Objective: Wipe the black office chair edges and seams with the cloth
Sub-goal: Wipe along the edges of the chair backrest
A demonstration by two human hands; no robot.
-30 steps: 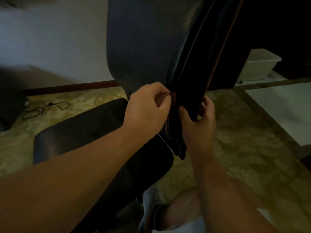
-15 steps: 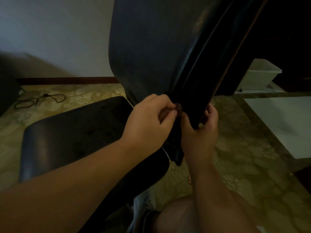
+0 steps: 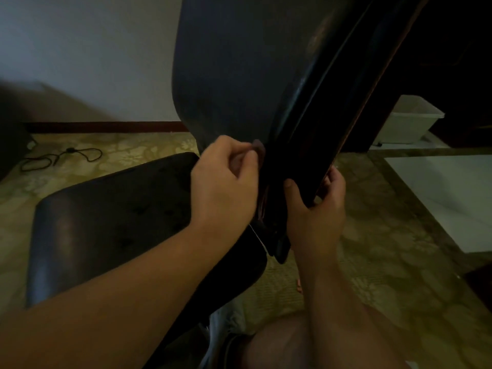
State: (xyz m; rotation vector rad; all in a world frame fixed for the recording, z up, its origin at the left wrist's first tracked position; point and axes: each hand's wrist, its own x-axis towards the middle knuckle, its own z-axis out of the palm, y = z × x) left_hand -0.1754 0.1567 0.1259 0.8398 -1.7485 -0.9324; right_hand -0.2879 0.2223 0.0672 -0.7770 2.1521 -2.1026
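L grip [image 3: 226,179] pinching cloth [image 3: 258,149] at chair [image 3: 239,75] seam, R grip [image 3: 316,206] clasping chair edge

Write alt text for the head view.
Two hands work at the lower edge of a black office chair's backrest: the left hand pinches something small at the seam, the right hand grips the edge. The seat lies lower left.
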